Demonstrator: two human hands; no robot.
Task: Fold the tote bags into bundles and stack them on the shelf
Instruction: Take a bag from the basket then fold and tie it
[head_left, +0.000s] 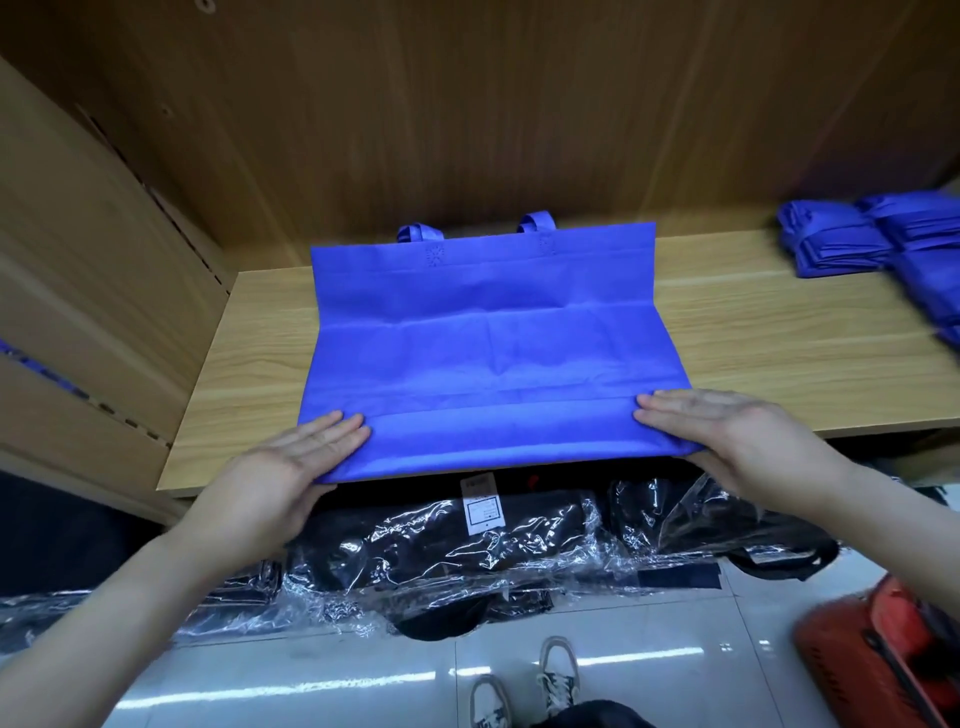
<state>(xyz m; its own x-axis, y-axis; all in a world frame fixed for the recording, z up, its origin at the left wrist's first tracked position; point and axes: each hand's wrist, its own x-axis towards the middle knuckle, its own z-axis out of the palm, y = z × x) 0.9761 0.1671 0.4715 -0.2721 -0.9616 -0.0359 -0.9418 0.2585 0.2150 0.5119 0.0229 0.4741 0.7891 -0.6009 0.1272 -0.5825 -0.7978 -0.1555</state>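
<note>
A blue tote bag (488, 332) lies flat on the wooden shelf (779, 338), its two handles at the far edge against the back panel. Its near edge is folded over into a narrow band that overhangs the shelf's front. My left hand (291, 467) holds the near left corner, with straight fingers on top and the thumb hidden beneath. My right hand (727, 431) holds the near right corner the same way, its thumb under the edge. Folded blue bundles (872, 239) are stacked at the shelf's far right.
A cardboard box (78, 260) leans at the left of the shelf. Below the shelf, black bags in clear plastic wrap (467, 545) lie on the tiled floor. An orange-red case (883, 654) sits at the lower right, near my shoes (524, 680).
</note>
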